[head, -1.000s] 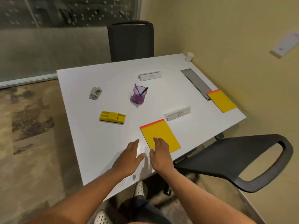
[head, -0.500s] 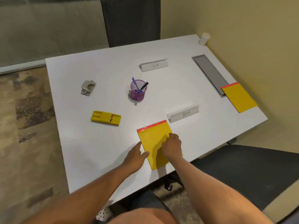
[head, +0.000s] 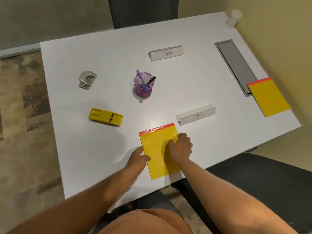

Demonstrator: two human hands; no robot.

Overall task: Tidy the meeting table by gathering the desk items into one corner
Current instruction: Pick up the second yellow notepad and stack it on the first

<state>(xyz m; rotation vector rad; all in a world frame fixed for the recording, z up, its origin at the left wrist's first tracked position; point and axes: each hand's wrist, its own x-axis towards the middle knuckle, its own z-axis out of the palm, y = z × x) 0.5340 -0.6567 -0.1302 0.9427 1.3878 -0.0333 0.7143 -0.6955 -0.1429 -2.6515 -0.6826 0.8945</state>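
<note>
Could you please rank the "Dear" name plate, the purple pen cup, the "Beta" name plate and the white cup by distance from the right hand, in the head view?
From the right hand:
1. "Dear" name plate, just beyond the hand, slightly right.
2. Purple pen cup, mid-table, to the left.
3. "Beta" name plate, farther back.
4. White cup, far right corner.

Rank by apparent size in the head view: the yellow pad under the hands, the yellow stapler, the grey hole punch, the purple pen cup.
1. yellow pad, clearly largest, though nearest the camera
2. yellow stapler
3. purple pen cup and grey hole punch: too alike to rank
</note>
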